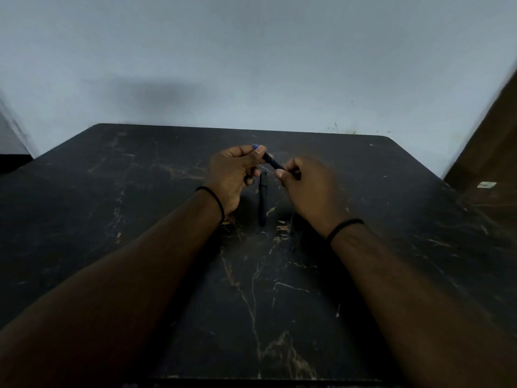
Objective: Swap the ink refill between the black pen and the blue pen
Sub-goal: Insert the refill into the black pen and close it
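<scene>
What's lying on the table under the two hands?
A dark pen lies on the black table, below the left hand and right hand, which hold another pen with a blue end. Its far tip is hard to see.

Both forearms are bare, with a thin black band [216, 201] on the left wrist and another [342, 226] on the right.

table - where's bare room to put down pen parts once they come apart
Bare patches on the table: left of the left hand toward the left edge, right of the right hand, and near the front edge between the forearms. Crowded only at centre, where the second pen lies beneath the held pen.
</scene>
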`<state>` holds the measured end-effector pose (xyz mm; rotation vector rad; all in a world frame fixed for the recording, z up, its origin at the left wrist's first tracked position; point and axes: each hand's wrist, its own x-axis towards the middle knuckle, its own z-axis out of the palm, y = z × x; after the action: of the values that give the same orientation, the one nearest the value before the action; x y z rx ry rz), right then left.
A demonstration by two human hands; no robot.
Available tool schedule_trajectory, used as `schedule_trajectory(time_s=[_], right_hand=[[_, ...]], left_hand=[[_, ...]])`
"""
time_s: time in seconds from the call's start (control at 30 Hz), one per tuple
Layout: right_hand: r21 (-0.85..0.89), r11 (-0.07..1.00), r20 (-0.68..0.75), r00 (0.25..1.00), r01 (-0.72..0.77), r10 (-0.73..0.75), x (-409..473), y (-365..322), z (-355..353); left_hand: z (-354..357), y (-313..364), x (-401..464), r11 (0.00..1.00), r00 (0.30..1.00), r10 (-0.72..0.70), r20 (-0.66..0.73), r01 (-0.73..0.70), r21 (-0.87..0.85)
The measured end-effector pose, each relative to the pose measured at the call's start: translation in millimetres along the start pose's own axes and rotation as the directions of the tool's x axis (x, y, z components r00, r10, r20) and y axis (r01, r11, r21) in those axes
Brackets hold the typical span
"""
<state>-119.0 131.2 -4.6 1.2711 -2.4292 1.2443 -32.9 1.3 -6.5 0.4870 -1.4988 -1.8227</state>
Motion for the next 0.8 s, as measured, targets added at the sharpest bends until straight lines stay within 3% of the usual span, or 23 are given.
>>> schedule_trajectory(time_s=[0.1,0.27,0.37,0.53,0.67,0.8], right_hand=[[-0.087,0.994,0.06,0.996,0.067,-0.062,-1.4,-1.2,-2.2],[0.078,0.997,-0.031,0.999,0.025,-0.022,-2.8,0.5,-0.5],[0.007,1.0,-0.044,0.999,0.003,-0.003,-2.0,0.5,0.1],[-0.098,0.994,0.078,0.996,0.048,-0.04,-1.9,-4.0,-4.4],[0.031,0.999,0.033,0.999,-0.016,0.015,-4.1,-4.8,-3.9],[-0.01,1.0,0.005,1.0,-0.017,0.017,-4.1,-5.3,-4.5]], left_hand=[[-0.7,-1.2,1.8,1.0,1.0,0.0,-0.001,0.0,0.008],[-0.6,-3.0,2.9,1.0,1.0,0.012,0.011,-0.012,-0.003],[-1.8,-3.2,2.5,1.0,1.0,0.018,0.017,-0.018,0.004],[-2.3,-3.0,2.4,1.0,0.999,0.027,0.024,-0.027,0.013],[-2.5,-3.6,2.0,1.0,0.999,0.02,0.038,-0.02,0.007],[-2.1,-4.4,1.8,1.0,0.999,0.022,0.039,-0.023,0.019]])
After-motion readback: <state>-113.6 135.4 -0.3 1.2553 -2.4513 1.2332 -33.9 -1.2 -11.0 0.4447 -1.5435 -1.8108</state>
